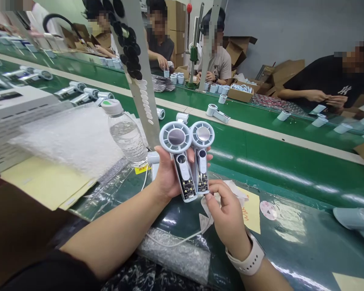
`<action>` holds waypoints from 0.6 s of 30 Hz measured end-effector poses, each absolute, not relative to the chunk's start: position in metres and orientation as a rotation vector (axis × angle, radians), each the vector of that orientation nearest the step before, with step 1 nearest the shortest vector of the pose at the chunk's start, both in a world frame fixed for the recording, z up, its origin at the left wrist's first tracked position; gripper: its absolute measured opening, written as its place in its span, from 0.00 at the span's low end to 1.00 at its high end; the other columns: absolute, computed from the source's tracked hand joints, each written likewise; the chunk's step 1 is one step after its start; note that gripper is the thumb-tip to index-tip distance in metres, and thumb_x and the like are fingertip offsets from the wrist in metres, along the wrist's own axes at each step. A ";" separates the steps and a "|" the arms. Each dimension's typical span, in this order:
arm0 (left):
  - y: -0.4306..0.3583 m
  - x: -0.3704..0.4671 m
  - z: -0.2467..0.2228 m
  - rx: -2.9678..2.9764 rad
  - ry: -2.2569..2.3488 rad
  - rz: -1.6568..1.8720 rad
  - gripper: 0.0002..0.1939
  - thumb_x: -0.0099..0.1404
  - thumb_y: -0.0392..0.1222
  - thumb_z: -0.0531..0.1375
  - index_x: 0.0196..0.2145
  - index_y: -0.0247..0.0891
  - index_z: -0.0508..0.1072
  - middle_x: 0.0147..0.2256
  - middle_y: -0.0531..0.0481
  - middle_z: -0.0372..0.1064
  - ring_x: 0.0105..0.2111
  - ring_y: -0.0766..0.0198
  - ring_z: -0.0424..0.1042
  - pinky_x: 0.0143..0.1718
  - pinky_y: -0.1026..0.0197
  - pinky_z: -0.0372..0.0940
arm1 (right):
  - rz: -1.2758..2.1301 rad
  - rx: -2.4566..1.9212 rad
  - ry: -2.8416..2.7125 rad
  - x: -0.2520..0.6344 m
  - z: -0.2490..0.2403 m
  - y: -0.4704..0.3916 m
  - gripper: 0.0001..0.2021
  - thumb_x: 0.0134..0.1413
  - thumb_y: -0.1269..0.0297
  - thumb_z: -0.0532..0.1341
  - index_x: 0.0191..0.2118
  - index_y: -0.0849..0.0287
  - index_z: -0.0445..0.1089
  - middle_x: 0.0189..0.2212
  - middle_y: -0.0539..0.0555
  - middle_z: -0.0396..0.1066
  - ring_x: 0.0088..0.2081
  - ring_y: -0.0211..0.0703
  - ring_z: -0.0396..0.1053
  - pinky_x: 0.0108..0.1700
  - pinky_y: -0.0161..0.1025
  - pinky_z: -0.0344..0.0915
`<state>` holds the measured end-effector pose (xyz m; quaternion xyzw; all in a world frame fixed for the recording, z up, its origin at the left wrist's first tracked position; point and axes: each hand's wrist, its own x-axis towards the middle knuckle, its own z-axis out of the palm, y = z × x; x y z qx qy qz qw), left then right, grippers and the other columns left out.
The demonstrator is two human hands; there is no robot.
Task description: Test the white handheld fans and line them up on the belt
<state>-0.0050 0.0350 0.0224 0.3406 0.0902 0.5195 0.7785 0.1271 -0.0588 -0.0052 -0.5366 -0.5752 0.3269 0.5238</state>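
Two light-blue handheld fans stand side by side in my left hand (pixel 166 173), whose fingers wrap behind both handles. The left fan (pixel 185 171) looks larger and nearer, with a round silver centre and a dark panel of small parts low on its handle. The right fan (pixel 202 161) looks much the same and touches it. My right hand (pixel 226 206), with a pale watch strap on the wrist, pinches the bottom end of the right fan. A white cable (pixel 182 242) curves on the table below the hands.
A water bottle (pixel 125 131) stands left of a metal post (pixel 139 72). Bubble wrap (pixel 69 137) and yellow sheets (pixel 48 182) lie at the left. More fans (pixel 220 114) rest on the green belt (pixel 255 137). Several people work across it. A light-blue part (pixel 356 220) lies at the right.
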 end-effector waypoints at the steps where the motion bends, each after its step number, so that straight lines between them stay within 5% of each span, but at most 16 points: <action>1: 0.034 -0.005 0.024 0.741 0.196 1.129 0.35 0.45 0.77 0.65 0.23 0.37 0.72 0.42 0.43 0.78 0.49 0.46 0.77 0.50 0.51 0.74 | 0.760 -1.274 -1.399 0.127 -0.005 -0.060 0.04 0.59 0.68 0.58 0.33 0.54 0.69 0.41 0.55 0.74 0.45 0.50 0.70 0.48 0.44 0.63; 18: 0.025 -0.008 0.031 0.765 0.168 1.087 0.37 0.44 0.79 0.63 0.22 0.37 0.72 0.40 0.42 0.78 0.49 0.43 0.76 0.52 0.45 0.72 | 0.613 -1.176 -1.527 0.124 -0.003 -0.066 0.05 0.58 0.72 0.57 0.32 0.54 0.65 0.35 0.52 0.71 0.41 0.47 0.70 0.43 0.43 0.63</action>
